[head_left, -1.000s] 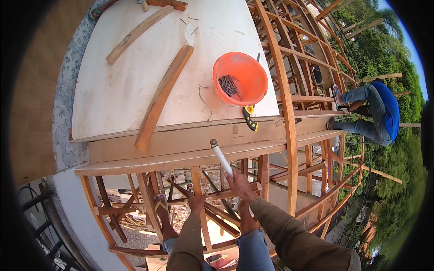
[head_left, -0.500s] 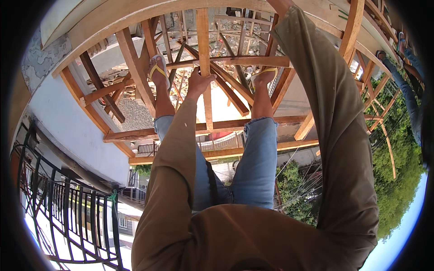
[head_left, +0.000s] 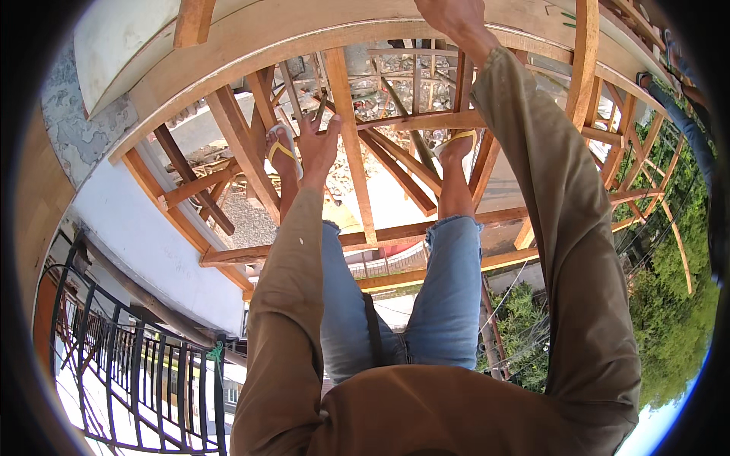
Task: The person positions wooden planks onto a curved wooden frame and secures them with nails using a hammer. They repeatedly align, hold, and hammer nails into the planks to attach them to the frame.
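Note:
My left hand [head_left: 319, 149] is just left of an upright wooden batten [head_left: 348, 129]. Its fingers are spread and nothing shows in them; the thumb side is close to the batten's edge. At the top edge, my right hand [head_left: 460, 23] is in front of a wide, pale wooden beam [head_left: 365, 32]. Its fingers are cut off by the picture edge, so what they hold cannot be seen. A horizontal timber [head_left: 426, 121] runs behind the batten. My feet, in white flip-flops with yellow straps, stand among the timbers.
Below the open timber frame lies rubble [head_left: 380, 106]. Loose slanting timbers [head_left: 403, 171] cross between my feet. At left are a white wall [head_left: 156, 205] and a black metal railing [head_left: 129, 365]. Another person's leg [head_left: 680, 129] shows at far right, above green trees [head_left: 669, 319].
My left hand has let go of the upright batten and moved to its left, fingers spreading. My right hand has come further into view at the top. The whole view has shifted slightly.

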A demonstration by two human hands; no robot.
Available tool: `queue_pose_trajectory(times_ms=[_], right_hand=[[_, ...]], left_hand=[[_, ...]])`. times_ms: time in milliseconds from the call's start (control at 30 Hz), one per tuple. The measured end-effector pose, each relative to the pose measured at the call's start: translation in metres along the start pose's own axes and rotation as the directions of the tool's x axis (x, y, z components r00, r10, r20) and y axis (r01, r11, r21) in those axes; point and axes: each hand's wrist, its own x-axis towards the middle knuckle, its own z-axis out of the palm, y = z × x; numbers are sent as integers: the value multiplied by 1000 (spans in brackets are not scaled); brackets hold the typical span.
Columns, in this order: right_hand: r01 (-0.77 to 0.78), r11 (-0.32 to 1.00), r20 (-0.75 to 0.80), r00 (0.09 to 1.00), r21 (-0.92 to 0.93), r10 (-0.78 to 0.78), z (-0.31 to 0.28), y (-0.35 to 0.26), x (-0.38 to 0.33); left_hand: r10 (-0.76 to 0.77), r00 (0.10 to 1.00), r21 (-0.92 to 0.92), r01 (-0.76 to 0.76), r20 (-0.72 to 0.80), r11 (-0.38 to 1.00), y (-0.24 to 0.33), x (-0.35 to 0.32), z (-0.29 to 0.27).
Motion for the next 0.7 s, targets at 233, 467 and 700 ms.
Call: queue_pose_trajectory(times_ms=[233,467,700], right_hand=[[-68,797,-22,995,601,101,18,15,-194],[-474,377,190,787,795,587,54,96,-341],[-641,193,153,444,743,883,93,219,-395]], left_hand=[[478,853,97,-469,-209,878,73,53,-43],[784,612,507,-709,99,490,151,100,-31],[558,664,738,-662,497,131,199,125,31]])
